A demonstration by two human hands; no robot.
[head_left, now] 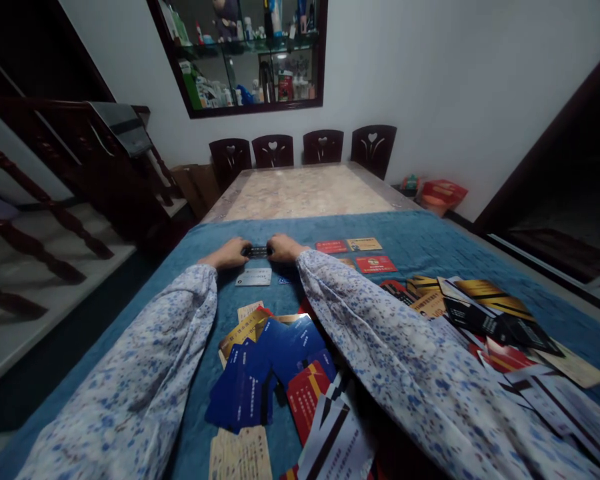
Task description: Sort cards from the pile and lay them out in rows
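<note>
Both arms, in floral sleeves [145, 360], reached forward over the desk [305, 190], whose near part was covered by a blue cloth [420, 247]. The left hand [234, 253] had its grip narrowed on the left end of a black card [258, 252], and the right hand [283, 249] had its grip narrowed on the right end, so the card lay between the two hands, low over the cloth. The black card appeared to carry small light print, though it was too small and dim to read.

Just nearer the body than the black card lay a pale card [253, 277], and beside it a bluish card [284, 281] showed partly from under the right wrist. To the right of the right hand were a red card [331, 247], a tan card [365, 244] touching or nearly touching it, and a second red card [376, 265] nearer the body.

Between the forearms spread a loose heap with blue cards [245, 393], a gold card [243, 333], white striped cards [333, 437] and a beige card [240, 453]. Beyond the right sleeve lay another heap, where black-and-gold cards [500, 320] overlapped more white ones. Four dark chairs [273, 151] stood at the far end of the desk.
</note>
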